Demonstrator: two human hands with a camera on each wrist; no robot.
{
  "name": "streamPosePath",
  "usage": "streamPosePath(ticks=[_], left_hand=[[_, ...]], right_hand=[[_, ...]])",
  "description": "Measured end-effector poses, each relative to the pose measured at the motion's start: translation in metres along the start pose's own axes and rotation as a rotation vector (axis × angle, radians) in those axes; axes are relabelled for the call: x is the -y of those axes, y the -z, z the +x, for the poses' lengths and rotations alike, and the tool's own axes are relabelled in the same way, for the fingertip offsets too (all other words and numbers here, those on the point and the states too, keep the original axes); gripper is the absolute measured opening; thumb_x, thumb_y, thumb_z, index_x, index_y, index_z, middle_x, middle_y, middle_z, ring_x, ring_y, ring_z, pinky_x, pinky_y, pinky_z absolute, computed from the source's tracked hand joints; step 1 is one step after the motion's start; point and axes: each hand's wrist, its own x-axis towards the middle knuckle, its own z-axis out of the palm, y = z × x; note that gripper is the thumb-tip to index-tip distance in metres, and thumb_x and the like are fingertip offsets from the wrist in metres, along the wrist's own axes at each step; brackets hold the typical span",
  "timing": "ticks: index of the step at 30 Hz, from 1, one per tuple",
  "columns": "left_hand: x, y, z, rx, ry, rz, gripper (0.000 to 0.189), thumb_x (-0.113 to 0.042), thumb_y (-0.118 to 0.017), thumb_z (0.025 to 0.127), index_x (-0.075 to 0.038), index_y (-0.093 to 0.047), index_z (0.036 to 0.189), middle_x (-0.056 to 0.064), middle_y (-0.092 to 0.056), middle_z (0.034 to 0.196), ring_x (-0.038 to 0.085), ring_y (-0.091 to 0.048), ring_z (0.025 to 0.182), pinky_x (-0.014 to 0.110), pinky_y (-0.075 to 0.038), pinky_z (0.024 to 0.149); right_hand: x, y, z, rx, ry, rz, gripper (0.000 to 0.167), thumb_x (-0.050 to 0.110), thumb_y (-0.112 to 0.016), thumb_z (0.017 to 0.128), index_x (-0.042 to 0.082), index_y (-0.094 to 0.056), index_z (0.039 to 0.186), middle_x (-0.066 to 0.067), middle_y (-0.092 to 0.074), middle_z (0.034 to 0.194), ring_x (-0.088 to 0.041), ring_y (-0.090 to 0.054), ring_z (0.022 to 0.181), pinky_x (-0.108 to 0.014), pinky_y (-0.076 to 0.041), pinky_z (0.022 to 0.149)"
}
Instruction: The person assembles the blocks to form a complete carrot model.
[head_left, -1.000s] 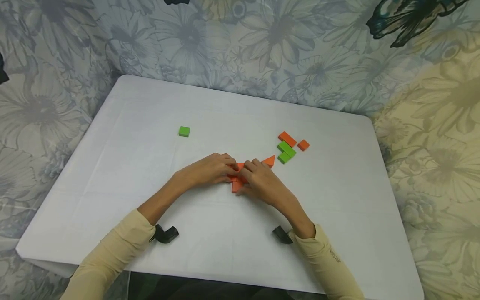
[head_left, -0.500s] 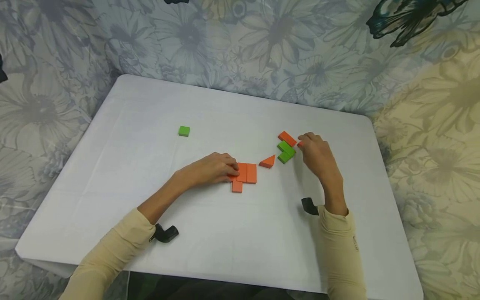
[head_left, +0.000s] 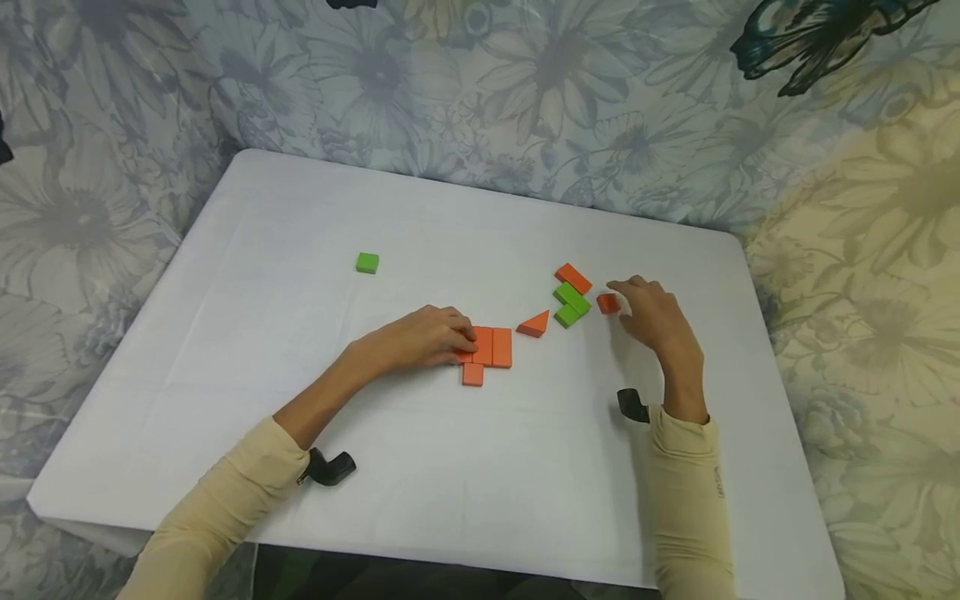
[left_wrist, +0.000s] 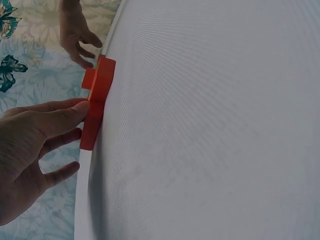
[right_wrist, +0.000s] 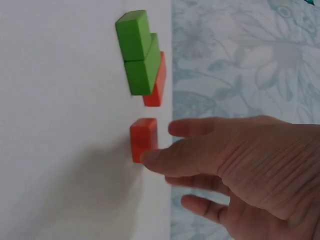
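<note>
My left hand (head_left: 426,337) holds the left end of a flat group of orange blocks (head_left: 492,346) in the head view, its fingertips covering part of it. In the left wrist view the thumb lies on an orange block (left_wrist: 93,125), with other fingers behind. At the right, my right hand (head_left: 654,312) reaches to a small orange block (head_left: 607,303). The right wrist view shows the thumb tip at that block's (right_wrist: 143,141) lower corner, with the index finger raised apart from it. An orange triangular block (head_left: 534,324) lies between the group and the other pieces.
Two green blocks (head_left: 572,302) touch at their sides, with an orange rectangular block (head_left: 573,277) behind them. Farther left is a single green block (head_left: 367,262). The white table (head_left: 225,333) meets a flower-patterned wall covering (head_left: 480,92) at the back.
My right hand has left the orange group for the small orange block at the right, which has shifted slightly toward me and turned. My left hand stays in place.
</note>
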Motion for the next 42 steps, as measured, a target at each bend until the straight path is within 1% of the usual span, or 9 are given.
streamPosePath(ticks=[3, 8, 11, 16, 19, 25, 29, 34, 42], left_hand=[[0.0, 0.0, -0.001, 0.001, 0.005, -0.002, 0.028, -0.015, -0.076, 0.096, -0.011, -0.078, 0.124, 0.003, -0.073, 0.122, 0.023, -0.065, 0.122, 0.043, -0.055, 0.104], [0.0, 0.0, -0.001, -0.01, 0.0, -0.005, 0.027, -0.014, -0.076, 0.096, -0.011, -0.078, 0.123, 0.002, -0.073, 0.121, 0.023, -0.065, 0.121, 0.042, -0.055, 0.103], [0.0, 0.0, -0.001, -0.011, -0.002, -0.009, 0.027, -0.013, -0.076, 0.096, -0.011, -0.078, 0.123, 0.002, -0.073, 0.121, 0.022, -0.065, 0.121, 0.042, -0.055, 0.103], [-0.001, 0.0, 0.0, -0.014, -0.001, -0.01, 0.026, -0.013, -0.075, 0.096, -0.011, -0.079, 0.122, 0.002, -0.073, 0.12, 0.022, -0.065, 0.121, 0.041, -0.055, 0.104], [-0.001, 0.0, 0.0, -0.014, 0.007, -0.016, 0.026, -0.014, -0.075, 0.097, -0.011, -0.079, 0.122, 0.003, -0.073, 0.121, 0.022, -0.065, 0.122, 0.042, -0.055, 0.104], [-0.002, 0.001, 0.0, -0.005, 0.026, -0.03, 0.026, -0.014, -0.074, 0.097, -0.011, -0.078, 0.123, 0.003, -0.073, 0.122, 0.023, -0.064, 0.123, 0.044, -0.054, 0.105], [-0.001, 0.0, 0.001, -0.004, 0.027, -0.033, 0.025, -0.014, -0.074, 0.097, -0.011, -0.079, 0.122, 0.003, -0.073, 0.122, 0.023, -0.065, 0.122, 0.043, -0.054, 0.105], [0.0, 0.0, 0.002, -0.01, 0.021, -0.037, 0.025, -0.013, -0.074, 0.097, -0.01, -0.079, 0.122, 0.004, -0.073, 0.121, 0.022, -0.066, 0.121, 0.041, -0.055, 0.104], [0.0, 0.0, 0.002, 0.003, 0.03, -0.037, 0.027, -0.014, -0.074, 0.097, -0.011, -0.078, 0.123, 0.004, -0.073, 0.123, 0.022, -0.065, 0.123, 0.041, -0.055, 0.105]], right_hand=[[-0.001, -0.003, 0.002, 0.001, 0.036, -0.019, 0.049, -0.006, -0.068, 0.092, -0.007, -0.059, 0.14, -0.029, -0.058, 0.14, -0.052, -0.053, 0.129, -0.07, -0.043, 0.108], [-0.001, -0.012, 0.005, -0.069, 0.033, -0.022, 0.033, 0.001, -0.075, 0.091, -0.007, -0.068, 0.122, -0.026, -0.068, 0.12, -0.046, -0.061, 0.112, -0.064, -0.049, 0.096], [0.0, -0.014, 0.004, -0.091, 0.022, -0.035, 0.029, 0.005, -0.077, 0.091, -0.008, -0.069, 0.116, -0.025, -0.07, 0.113, -0.043, -0.062, 0.104, -0.06, -0.051, 0.091], [0.012, -0.009, -0.007, -0.125, 0.037, -0.047, 0.03, 0.009, -0.081, 0.088, -0.007, -0.072, 0.111, -0.022, -0.072, 0.106, -0.039, -0.063, 0.096, -0.056, -0.051, 0.084], [0.026, -0.003, -0.018, -0.117, 0.071, -0.016, 0.029, 0.007, -0.082, 0.086, -0.007, -0.072, 0.11, -0.021, -0.072, 0.103, -0.037, -0.063, 0.095, -0.056, -0.052, 0.086], [0.064, -0.001, -0.035, -0.065, 0.228, 0.066, 0.025, 0.005, -0.082, 0.084, -0.002, -0.074, 0.107, -0.014, -0.072, 0.097, -0.03, -0.064, 0.092, -0.047, -0.055, 0.085], [0.094, -0.01, -0.041, -0.064, 0.376, 0.058, 0.027, 0.006, -0.086, 0.081, 0.001, -0.075, 0.106, -0.008, -0.073, 0.094, -0.023, -0.063, 0.087, -0.039, -0.054, 0.08], [0.128, -0.028, -0.044, -0.034, 0.51, 0.031, 0.027, 0.014, -0.089, 0.081, 0.005, -0.075, 0.103, -0.004, -0.07, 0.096, -0.018, -0.061, 0.088, -0.039, -0.055, 0.086], [0.147, -0.049, -0.039, -0.062, 0.563, -0.004, 0.029, 0.017, -0.09, 0.081, 0.007, -0.074, 0.103, -0.001, -0.067, 0.093, -0.017, -0.055, 0.087, -0.035, -0.051, 0.084]])
